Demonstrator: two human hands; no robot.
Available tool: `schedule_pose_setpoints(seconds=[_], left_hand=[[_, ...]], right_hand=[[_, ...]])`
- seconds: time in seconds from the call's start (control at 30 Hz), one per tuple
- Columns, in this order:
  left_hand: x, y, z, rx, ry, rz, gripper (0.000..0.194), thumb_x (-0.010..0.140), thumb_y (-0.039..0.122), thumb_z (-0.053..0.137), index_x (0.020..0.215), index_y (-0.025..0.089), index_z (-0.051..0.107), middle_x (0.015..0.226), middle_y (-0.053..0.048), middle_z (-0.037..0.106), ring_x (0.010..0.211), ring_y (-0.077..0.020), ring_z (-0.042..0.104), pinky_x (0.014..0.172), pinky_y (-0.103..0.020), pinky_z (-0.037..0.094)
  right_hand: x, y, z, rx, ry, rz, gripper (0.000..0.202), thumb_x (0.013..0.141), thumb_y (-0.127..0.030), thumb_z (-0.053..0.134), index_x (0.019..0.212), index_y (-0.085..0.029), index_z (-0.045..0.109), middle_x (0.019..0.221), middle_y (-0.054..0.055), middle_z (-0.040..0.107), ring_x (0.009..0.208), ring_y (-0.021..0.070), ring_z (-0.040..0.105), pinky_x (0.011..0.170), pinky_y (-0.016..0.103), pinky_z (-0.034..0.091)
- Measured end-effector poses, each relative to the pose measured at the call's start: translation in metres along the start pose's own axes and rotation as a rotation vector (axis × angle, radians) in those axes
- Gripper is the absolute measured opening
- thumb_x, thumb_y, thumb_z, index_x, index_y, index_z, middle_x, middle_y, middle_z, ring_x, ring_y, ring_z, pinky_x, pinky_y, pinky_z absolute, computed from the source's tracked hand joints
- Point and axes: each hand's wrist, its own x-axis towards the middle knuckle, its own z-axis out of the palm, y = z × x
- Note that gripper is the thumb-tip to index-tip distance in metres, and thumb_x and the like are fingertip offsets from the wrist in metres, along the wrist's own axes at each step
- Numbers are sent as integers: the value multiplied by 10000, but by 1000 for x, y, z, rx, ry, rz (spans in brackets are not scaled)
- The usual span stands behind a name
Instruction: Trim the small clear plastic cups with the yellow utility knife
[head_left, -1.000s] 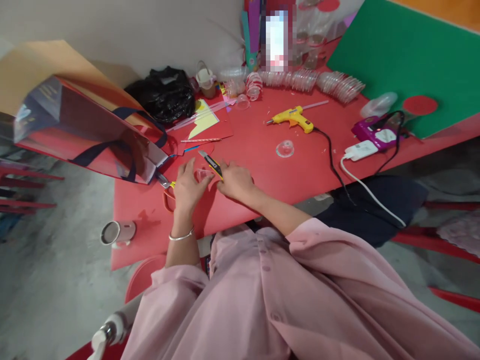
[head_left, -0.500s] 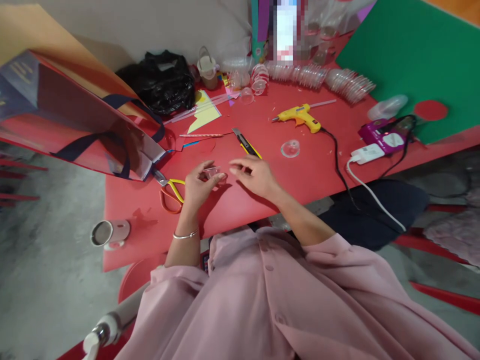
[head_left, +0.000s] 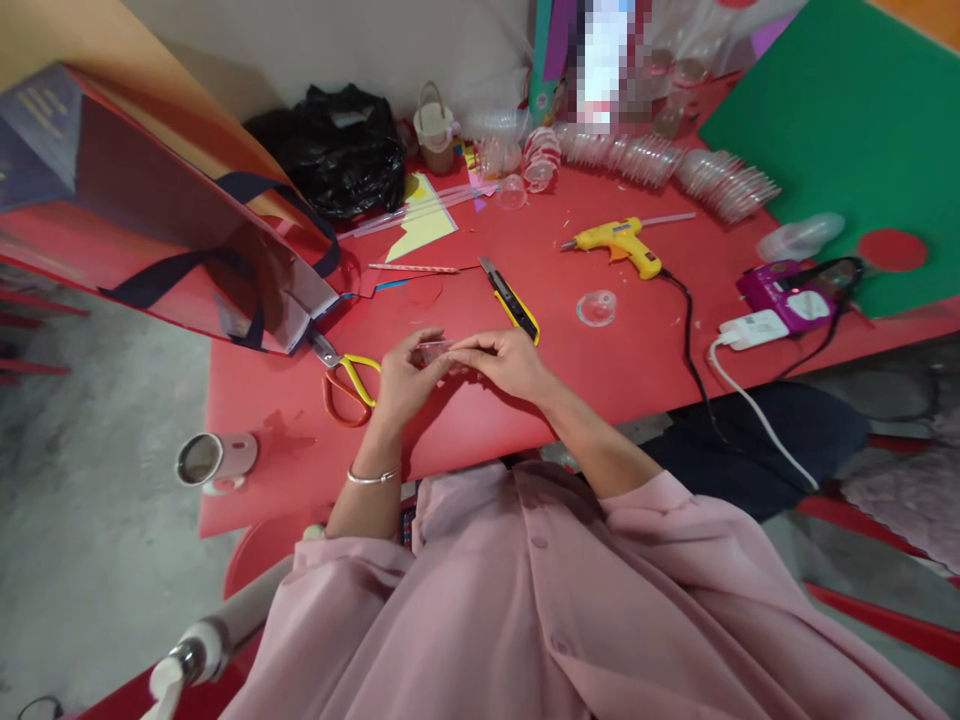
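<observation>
My left hand (head_left: 409, 378) is closed round a small clear plastic cup (head_left: 435, 350) above the red table (head_left: 592, 385). The fingertips of my right hand (head_left: 510, 365) are pinched together at the cup's right side, against my left fingers; whether they grip the cup or something tiny is hidden. Just beyond my right hand lies a yellow and black box cutter (head_left: 511, 300). To the left of my left hand are scissors (head_left: 349, 380) with red and yellow handles. A clear round plastic piece (head_left: 597, 308) lies to the right of the cutter.
A yellow glue gun (head_left: 619, 243) with a black cord lies right of centre, near a purple power socket (head_left: 795, 300). Stacked clear cups (head_left: 652, 160) line the back. A large bag (head_left: 187, 230) stands at left, a black plastic bag (head_left: 337, 155) behind, a mug (head_left: 225, 460) at the left edge.
My right hand has moved left to meet my left hand at the cup, and its fingers have closed. The view has shifted slightly.
</observation>
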Motion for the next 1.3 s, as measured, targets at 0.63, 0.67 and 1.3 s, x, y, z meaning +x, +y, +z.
schedule_pose_setpoints(seconds=[0.63,0.67,1.3], left_hand=[[10,13,-23,-528,630,-44,319,748,361,839,971,220,659,844,11,642,602,-82,618,462,-192,424],[10,13,-23,-534,619,-42,312,756,360,835,971,222,656,839,12,636,602,-82,615,464,-195,423],[12,-3,-22,-305,569,3,348,815,502,750,1005,253,596,892,-6,659,642,-101,645,486,-220,441]], right_hand=[[62,-2,29,-1297,-125,-246,569,1089,-507,294,1449,-158,564,1282,207,594,1215,330,456,825,392,395],[61,-1,29,-1289,-118,-263,580,1086,-522,293,1427,-153,584,1279,205,601,1212,331,464,847,404,401],[-27,20,10,-1146,-310,-484,605,1009,-482,586,1479,-103,552,1555,184,524,1501,320,442,1251,515,358]])
